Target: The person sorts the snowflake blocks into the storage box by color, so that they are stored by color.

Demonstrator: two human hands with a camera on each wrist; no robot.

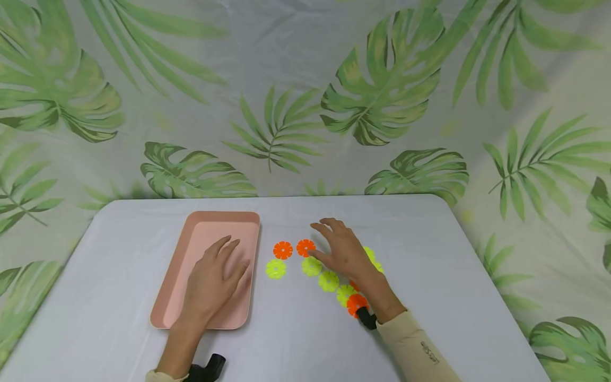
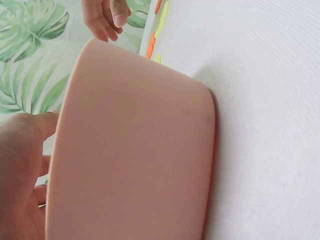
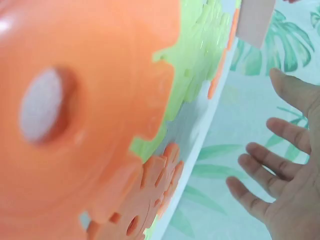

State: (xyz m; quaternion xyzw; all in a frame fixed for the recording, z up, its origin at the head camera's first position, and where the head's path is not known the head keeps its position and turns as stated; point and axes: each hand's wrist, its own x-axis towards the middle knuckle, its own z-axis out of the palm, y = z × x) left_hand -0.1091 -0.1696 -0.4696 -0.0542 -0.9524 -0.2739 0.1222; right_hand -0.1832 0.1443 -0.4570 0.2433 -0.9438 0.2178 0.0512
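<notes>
Loosely spread, both hands point(image 1: 213, 278) point(image 1: 342, 253) hover, left over a smooth, round-cornered pink tray point(image 1: 217, 227), right over flat, notched discs point(image 1: 326, 279).

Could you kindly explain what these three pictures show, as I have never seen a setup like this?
There is no machine here, only a person's bare left hand and right hand. The widest picture looks forward and down from the head; the other two are taken from each wrist. In the left-wrist one, the tray's wall fills much of the view; in the right-wrist one, an orange disc looms close.

On the white table lie a pink tray and, beside it, notched orange discs and yellow-green discs. The left hand is over the tray, the right over the discs. Neither appears to hold anything; whether the left touches the tray is unclear.
</notes>
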